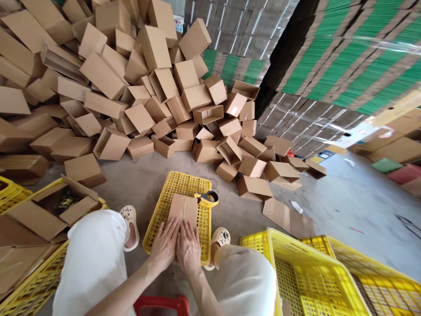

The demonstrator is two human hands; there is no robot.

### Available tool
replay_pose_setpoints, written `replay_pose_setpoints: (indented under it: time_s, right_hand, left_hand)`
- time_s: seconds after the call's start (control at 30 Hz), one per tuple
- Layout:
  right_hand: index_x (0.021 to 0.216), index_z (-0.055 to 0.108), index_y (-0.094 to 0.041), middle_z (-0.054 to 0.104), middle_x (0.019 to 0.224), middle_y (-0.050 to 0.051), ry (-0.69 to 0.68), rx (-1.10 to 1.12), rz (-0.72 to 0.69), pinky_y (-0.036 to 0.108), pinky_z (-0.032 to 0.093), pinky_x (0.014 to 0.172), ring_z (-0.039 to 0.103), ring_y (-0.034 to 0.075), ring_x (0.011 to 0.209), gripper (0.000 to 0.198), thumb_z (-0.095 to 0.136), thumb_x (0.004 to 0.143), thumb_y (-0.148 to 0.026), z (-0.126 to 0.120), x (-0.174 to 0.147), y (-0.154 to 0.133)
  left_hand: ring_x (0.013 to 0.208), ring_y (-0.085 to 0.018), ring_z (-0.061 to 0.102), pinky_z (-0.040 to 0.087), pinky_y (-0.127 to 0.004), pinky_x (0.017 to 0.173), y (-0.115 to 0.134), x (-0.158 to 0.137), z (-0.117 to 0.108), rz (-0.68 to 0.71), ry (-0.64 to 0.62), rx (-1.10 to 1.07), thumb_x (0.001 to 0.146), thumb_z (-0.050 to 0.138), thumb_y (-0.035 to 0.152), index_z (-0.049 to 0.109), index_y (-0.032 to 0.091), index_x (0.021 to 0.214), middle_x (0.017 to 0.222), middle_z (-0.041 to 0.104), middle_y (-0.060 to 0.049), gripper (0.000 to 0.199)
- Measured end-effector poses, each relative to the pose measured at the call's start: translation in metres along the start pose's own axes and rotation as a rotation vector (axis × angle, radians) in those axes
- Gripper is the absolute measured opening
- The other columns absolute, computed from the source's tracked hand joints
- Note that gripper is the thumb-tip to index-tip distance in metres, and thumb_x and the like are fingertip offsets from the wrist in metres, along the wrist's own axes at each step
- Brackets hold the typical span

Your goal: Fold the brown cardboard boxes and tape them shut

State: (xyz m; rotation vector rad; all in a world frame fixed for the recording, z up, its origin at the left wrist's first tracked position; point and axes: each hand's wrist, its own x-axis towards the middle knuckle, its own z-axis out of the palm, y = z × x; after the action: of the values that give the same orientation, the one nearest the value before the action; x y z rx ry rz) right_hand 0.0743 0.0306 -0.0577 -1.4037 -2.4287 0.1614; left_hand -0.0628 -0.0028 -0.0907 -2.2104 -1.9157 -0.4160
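A small closed cardboard box (pixel 183 207) lies on an upturned yellow plastic crate (pixel 158 219) between my feet, with a strip of tape along its top seam. My left hand (pixel 166 239) rests flat on the near part of the box, fingers stretched out. Beside it, my right hand (pixel 188 245) also presses flat on the box, the two hands touching at the fingers. Neither hand grips anything. A yellow and black tape dispenser (pixel 208 199) lies at the right edge of the crate, just past the box.
A big heap of cardboard boxes (pixel 138 116) spreads across the floor ahead. Yellow crates (pixel 296 263) stand at my right. At my left, a crate (pixel 49 281) holds an open carton (pixel 36 219). Green-banded cardboard stacks (pixel 332 48) rise at the back right. A red stool (pixel 161 303) shows beneath me.
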Motion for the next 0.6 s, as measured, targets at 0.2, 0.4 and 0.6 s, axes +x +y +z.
replay_pose_setpoints:
  time_s: [0.2, 0.4, 0.6]
  right_hand:
    - [0.154, 0.055, -0.020, 0.057, 0.157, 0.009, -0.072, -0.016, 0.076, 0.050, 0.036, 0.121, 0.053, 0.029, 0.141, 0.052, 0.040, 0.105, -0.020, -0.010, 0.042, 0.002]
    - [0.152, 0.058, -0.020, 0.059, 0.156, 0.011, -0.055, -0.047, 0.100, 0.047, 0.039, 0.115, 0.057, 0.030, 0.133, 0.049, 0.040, 0.106, -0.024, -0.010, 0.077, 0.011]
    - [0.154, 0.054, -0.018, 0.054, 0.160, 0.013, -0.081, -0.032, 0.083, 0.052, 0.024, 0.127, 0.044, 0.027, 0.151, 0.049, 0.038, 0.108, -0.025, 0.001, 0.114, 0.029]
  left_hand:
    - [0.158, -0.025, 0.036, 0.035, -0.050, 0.126, -0.016, 0.038, 0.007, -0.017, -0.070, -0.089, 0.097, 0.040, 0.012, 0.044, 0.015, 0.161, 0.169, 0.043, -0.010, 0.065]
    - [0.157, -0.025, 0.039, 0.031, -0.052, 0.129, -0.030, 0.070, 0.007, -0.009, -0.136, -0.147, 0.098, 0.037, 0.011, 0.045, 0.017, 0.160, 0.167, 0.046, -0.009, 0.063]
    - [0.158, -0.027, 0.037, 0.028, -0.055, 0.129, -0.041, 0.105, 0.013, -0.020, -0.136, -0.175, 0.100, 0.037, 0.015, 0.043, 0.016, 0.161, 0.168, 0.044, -0.011, 0.062]
